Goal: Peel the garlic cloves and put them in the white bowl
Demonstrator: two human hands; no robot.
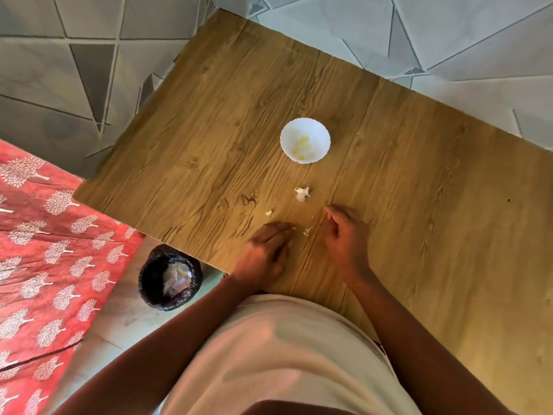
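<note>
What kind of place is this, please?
Probably a room in a home, used for simple kitchen work: a wooden table on a tiled floor, a small bin beside it, and a red patterned cloth, perhaps a bed.

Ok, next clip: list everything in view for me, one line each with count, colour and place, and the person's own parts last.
table: one, light wood grain, fills centre and right
white bowl: one, white, mid-table, yellowish peeled garlic cloves inside
garlic piece with skin: one, whitish, on the table between the bowl and the hands
small clove bit: one, pale yellow, on the table left of that piece
skin scraps: a few, pale, on the table between the hands
bin: one, black liner, on the floor left of the table, pale waste inside
cloth: one, red with white tree print, far left
floor: grey tiles
left hand: on the table, fingers extended
right hand: on the table, fingers loosely curled
</note>
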